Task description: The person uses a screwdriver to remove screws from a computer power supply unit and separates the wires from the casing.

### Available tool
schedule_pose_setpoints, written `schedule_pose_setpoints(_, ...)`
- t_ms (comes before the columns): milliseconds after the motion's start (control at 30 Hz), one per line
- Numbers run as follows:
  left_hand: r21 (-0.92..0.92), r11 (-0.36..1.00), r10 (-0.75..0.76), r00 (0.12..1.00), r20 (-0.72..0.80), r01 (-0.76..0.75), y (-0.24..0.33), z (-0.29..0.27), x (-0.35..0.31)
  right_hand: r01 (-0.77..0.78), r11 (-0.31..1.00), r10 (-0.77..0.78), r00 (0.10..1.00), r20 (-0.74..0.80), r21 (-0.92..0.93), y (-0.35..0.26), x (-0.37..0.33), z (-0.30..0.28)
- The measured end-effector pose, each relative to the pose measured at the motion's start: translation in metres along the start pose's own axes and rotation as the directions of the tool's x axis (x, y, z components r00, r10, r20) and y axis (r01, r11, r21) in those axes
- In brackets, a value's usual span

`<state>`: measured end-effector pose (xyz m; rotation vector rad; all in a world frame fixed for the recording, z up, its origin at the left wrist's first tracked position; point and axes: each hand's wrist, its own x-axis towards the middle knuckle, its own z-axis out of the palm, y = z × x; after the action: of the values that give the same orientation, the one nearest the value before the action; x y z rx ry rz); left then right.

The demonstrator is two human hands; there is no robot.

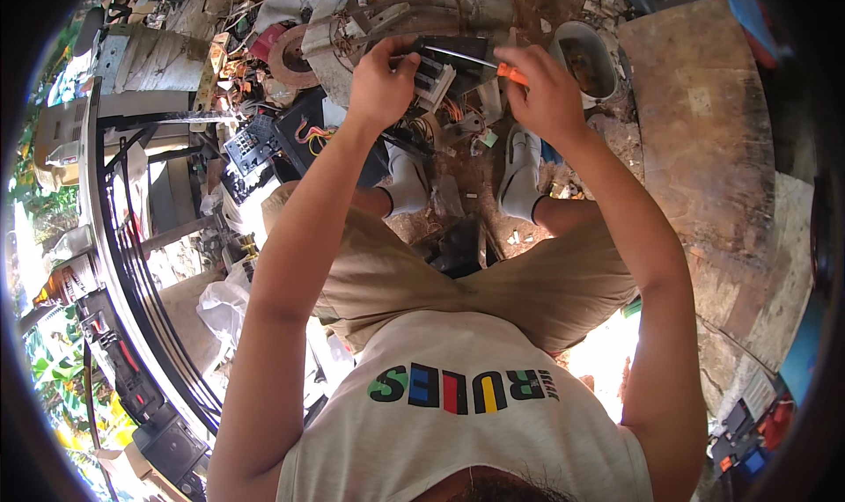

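At the far left, a perforated panel and a tangle of coloured wires lie among scrap. Next, towards the far middle, the person's left hand is curled closed, apparently gripping the left edge of a grey-and-black boxy part; I cannot make out every fingertip from where I stand. The part, in front of the feet, looks rigid and fairly light, likely manageable one-handed; its pale edges may be brittle or sharp, so the sturdy outer sides would seem the better hold, clear of the tool's point. Just beyond lies a flat black panel. To the right, a screwdriver reaches leftward, its thin metal shaft ending close to the left thumb; whether it touches the part is unclear. The shaft should be stiff and smooth, the orange handle the natural place to grasp. The right hand is closed around that handle. Farther right stand a pale bucket and a broad wooden board.
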<state>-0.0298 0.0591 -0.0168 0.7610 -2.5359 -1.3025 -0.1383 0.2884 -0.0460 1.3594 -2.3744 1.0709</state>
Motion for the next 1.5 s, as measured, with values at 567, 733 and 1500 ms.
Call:
schedule_pose_setpoints(567, -0.01, 0.999, 0.033, 0.999, 0.0, -0.033, -0.009, 0.002, 0.006, -0.567, 0.261, 0.721, 0.653, 0.232, 0.781, -0.016, -0.03, 0.015)
schedule_pose_setpoints(733, 0.036, 0.999, 0.04, 0.999, -0.018, -0.04, -0.01, 0.005, 0.008, -0.383, 0.501, 0.574, 0.818, 0.033, 0.776, -0.003, -0.035, 0.028)
schedule_pose_setpoints(1500, 0.037, 0.999, 0.023, 1.0, -0.006, -0.023, -0.002, 0.001, 0.001, -0.225, 0.974, 0.226, 0.972, -0.06, 0.018, -0.024, -0.011, 0.008)
